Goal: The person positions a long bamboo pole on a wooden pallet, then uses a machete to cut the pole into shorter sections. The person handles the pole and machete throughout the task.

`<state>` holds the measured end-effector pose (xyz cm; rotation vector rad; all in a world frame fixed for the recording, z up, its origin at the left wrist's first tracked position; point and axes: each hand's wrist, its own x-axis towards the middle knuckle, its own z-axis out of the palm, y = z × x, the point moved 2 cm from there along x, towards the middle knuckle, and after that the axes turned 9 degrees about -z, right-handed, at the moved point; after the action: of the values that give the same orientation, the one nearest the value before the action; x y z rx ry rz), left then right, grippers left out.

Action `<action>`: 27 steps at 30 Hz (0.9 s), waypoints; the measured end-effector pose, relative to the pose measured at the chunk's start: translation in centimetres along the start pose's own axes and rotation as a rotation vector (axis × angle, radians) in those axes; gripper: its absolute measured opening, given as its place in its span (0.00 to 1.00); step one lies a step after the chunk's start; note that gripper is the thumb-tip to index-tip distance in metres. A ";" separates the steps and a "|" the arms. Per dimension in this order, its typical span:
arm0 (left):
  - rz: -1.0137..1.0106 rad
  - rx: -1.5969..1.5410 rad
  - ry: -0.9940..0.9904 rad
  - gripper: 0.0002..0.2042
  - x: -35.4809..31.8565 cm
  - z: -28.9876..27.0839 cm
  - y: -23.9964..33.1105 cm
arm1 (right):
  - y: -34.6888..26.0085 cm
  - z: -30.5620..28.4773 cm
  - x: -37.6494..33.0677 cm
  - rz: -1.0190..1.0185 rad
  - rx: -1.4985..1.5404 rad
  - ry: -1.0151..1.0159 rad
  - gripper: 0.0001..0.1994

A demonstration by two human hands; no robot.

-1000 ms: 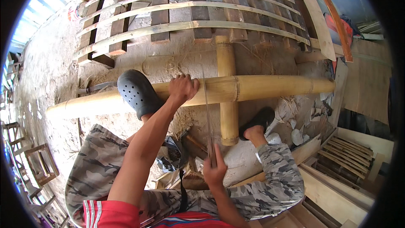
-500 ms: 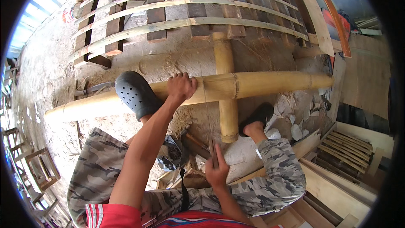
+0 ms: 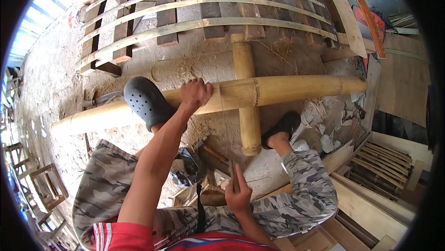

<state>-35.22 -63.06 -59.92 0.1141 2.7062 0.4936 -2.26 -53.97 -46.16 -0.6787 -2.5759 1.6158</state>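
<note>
A thick bamboo pole lies crosswise before me, resting over a shorter bamboo piece. My left hand grips the top of the pole, fingers curled over its far side. Just right of that hand, a thin dark cut line runs across the pole. Nearer my body, my right hand is closed around the handle of a handsaw. Its narrow blade is seen almost edge-on and is hard to make out. My left foot, in a grey clog, presses on the pole.
A slatted bamboo frame on dark wooden beams lies beyond the pole. A hammer rests near a dark bag between my legs. A curved blade lies left of the clog. Wooden boards and a slatted piece stand at right.
The saw has been drawn back toward me, and its blade no longer shows reaching beyond the pole. My left hand keeps its grip. The view has shifted slightly.
</note>
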 end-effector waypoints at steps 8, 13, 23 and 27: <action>-0.068 -0.014 -0.108 0.28 1.0 -0.6 0.9 | -1.0 5.3 15.6 -0.122 -0.037 0.102 0.27; -0.116 -0.040 -0.162 0.31 0.2 -0.9 -0.1 | -0.6 1.2 0.5 -0.108 -0.028 0.041 0.28; -0.119 0.028 -0.293 0.34 0.8 -1.2 1.0 | -0.3 5.4 16.3 -0.258 -0.048 0.145 0.27; -0.188 0.007 -0.336 0.33 1.3 -1.8 -1.1 | 0.1 2.4 3.3 -0.222 -0.012 0.098 0.27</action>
<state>-37.16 -64.46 -59.21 -0.0512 2.3614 0.3712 -5.83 -54.79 -48.01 -0.4408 -2.4906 1.4636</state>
